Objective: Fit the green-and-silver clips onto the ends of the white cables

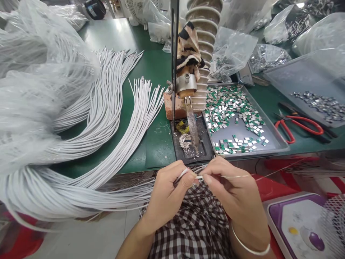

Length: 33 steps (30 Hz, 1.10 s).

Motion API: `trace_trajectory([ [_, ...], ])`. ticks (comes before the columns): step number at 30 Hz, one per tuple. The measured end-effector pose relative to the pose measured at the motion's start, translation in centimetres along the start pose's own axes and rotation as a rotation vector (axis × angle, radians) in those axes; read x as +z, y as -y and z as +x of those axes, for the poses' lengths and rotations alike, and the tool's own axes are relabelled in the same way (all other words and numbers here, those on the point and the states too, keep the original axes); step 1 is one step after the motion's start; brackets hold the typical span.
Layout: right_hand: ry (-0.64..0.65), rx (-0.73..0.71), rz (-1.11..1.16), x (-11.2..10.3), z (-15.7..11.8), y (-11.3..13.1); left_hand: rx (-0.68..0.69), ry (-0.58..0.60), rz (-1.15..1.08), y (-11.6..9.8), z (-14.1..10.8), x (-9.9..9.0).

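Note:
My left hand [171,190] is closed in a pinch on a white cable [181,175], above my lap. Facing it, my right hand [234,194] pinches close to the cable's end; a thin shiny wire [237,176], looking like solder, runs from its fingers to the right. The fingertips hide most of the join. Just beyond the hands, a mounted soldering iron [192,124] points down over a black tray [206,144] holding silvery solder scraps [185,141]. Right of it lies a metal tray [273,142] of small green circuit boards with metal connectors [229,108].
Large bundles of white cables [107,104] and plastic bags [40,90] cover the left side. A ribbed hose [203,32] and a brick [169,106] stand behind the iron. Red-handled pliers [304,124] and a bin of metal parts [293,77] lie right. A purple-white appliance [302,223] sits lower right.

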State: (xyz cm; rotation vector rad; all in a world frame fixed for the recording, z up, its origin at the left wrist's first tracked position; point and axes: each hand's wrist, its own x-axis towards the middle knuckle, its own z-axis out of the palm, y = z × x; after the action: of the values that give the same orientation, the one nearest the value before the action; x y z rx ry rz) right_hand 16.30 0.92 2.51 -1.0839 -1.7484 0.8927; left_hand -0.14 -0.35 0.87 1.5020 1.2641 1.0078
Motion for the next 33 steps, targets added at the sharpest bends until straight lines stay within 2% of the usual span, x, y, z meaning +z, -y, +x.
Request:
trace_trajectory([
  [2,0.092,0.050,-0.038,-0.4,0.3,-0.1,0.004,-0.064,0.005,0.2,0.0,-0.1],
  [4,0.084,0.040,-0.114,-1.2,0.8,-0.9,0.024,-0.134,-0.026,0.5,-0.1,-0.2],
  [7,-0.156,-0.003,-0.520,-2.8,2.0,-3.2,0.034,-0.187,-0.109,1.0,-0.1,-0.2],
  [8,-0.186,0.020,-0.707,-3.4,2.6,-4.1,0.023,-0.181,-0.132,1.1,0.0,-0.2],
  [9,-0.190,0.074,-0.855,-3.9,3.1,-4.9,0.008,-0.166,-0.150,1.1,0.0,-0.1],
  [11,-0.082,0.138,-0.949,-4.6,4.1,-6.2,-0.025,-0.139,-0.164,1.2,0.2,0.1],
  [14,-0.024,0.178,-0.890,-4.8,5.0,-7.0,-0.044,-0.161,-0.154,1.4,0.3,0.7],
  [19,-0.076,0.159,-0.873,-4.5,4.8,-7.1,-0.003,-0.293,-0.155,2.3,0.4,1.4],
  [23,-0.056,0.120,-0.830,-4.5,5.0,-7.1,0.044,-0.336,-0.154,2.6,0.6,1.7],
  [26,-0.118,0.083,-0.769,-4.0,4.8,-6.2,0.044,-0.346,-0.145,2.2,0.9,1.6],
  [28,-0.211,0.061,-0.580,-3.2,4.1,-5.0,0.038,-0.329,-0.149,1.9,1.0,1.6],
  [30,-0.294,0.088,-0.268,-1.9,3.0,-3.7,0.026,-0.289,-0.175,1.5,1.2,1.6],
  [33,-0.292,0.118,0.061,0.2,1.4,-2.2,0.000,-0.253,-0.216,0.9,1.3,1.7],
])
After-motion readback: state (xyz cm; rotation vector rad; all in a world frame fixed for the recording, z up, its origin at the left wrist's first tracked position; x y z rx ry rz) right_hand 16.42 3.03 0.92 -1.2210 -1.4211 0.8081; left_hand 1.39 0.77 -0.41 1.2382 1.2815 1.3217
